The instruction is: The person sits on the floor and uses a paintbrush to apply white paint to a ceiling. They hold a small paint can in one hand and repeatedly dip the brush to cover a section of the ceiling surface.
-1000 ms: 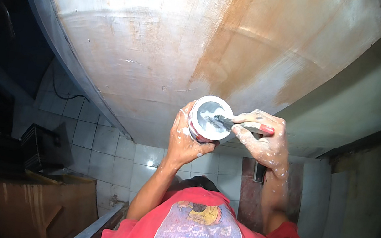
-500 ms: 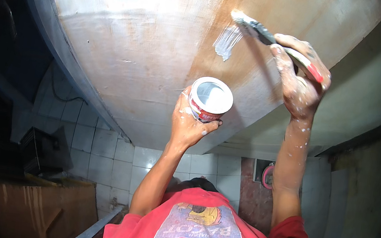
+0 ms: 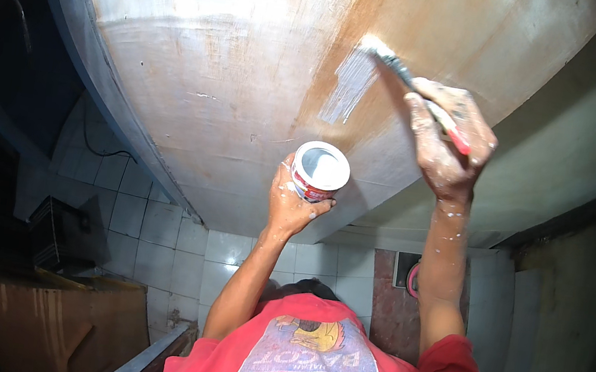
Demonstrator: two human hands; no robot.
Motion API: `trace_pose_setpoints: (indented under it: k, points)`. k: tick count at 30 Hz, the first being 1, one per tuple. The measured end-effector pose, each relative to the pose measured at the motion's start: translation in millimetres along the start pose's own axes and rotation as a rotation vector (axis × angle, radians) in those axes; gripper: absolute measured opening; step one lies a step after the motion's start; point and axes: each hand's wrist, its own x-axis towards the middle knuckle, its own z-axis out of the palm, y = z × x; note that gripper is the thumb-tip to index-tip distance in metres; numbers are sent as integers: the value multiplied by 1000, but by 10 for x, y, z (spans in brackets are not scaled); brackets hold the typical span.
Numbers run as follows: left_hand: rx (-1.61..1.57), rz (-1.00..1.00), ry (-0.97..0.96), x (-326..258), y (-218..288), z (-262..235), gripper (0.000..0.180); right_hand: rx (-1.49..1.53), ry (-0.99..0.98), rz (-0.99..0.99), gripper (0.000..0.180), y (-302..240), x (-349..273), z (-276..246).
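Note:
My left hand (image 3: pixel 294 206), spotted with white paint, is wrapped round a small paint tub (image 3: pixel 310 191) with a white rim. White paint shows inside the tub, which I hold upright in front of the panel. In my right hand (image 3: pixel 451 138) is a paintbrush (image 3: pixel 429 107) with a red-tipped handle, gripped between thumb and fingers. Its white-loaded bristles touch the large whitish wooden panel (image 3: pixel 220 93). Just below the bristles, a streaky patch of wet white paint (image 3: pixel 348 91) lies over a brown-stained band of the panel.
A curved edge (image 3: pixel 119 87) bounds the panel on the left. White tiles (image 3: pixel 233 247) cover the floor. At lower left stand a brown wooden cabinet (image 3: pixel 62 320) and a dark box (image 3: pixel 54 233). A pale greenish surface (image 3: pixel 552 144) runs along the right.
The white patch has grown wider. My right hand and the brush have shifted down and slightly left in the view, and my left hand with the tub has shifted slightly down and left.

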Motion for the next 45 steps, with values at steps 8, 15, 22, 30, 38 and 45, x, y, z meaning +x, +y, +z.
trace_pose_setpoints:
  k: [8, 15, 22, 30, 38, 45]
  points:
    - [85, 4, -18, 28, 75, 64, 119, 196, -380, 164, 15, -138, -593, 357]
    - [115, -52, 3, -2, 76, 5, 119, 44, -70, -3, 17, -29, -4, 133]
    - [91, -58, 1, 4, 37, 80, 120, 140, -446, 164, 24, -247, -590, 563]
    - [113, -99, 17, -59, 36, -3, 118, 17, -48, -11, 19, -190, 100, 268]
    - [107, -49, -4, -34, 164, 6, 114, 186, -215, 199, 15, -56, -173, 589]
    - [49, -82, 3, -31, 186, -21, 117, -12, 62, 26, 17, 72, 651, -121]
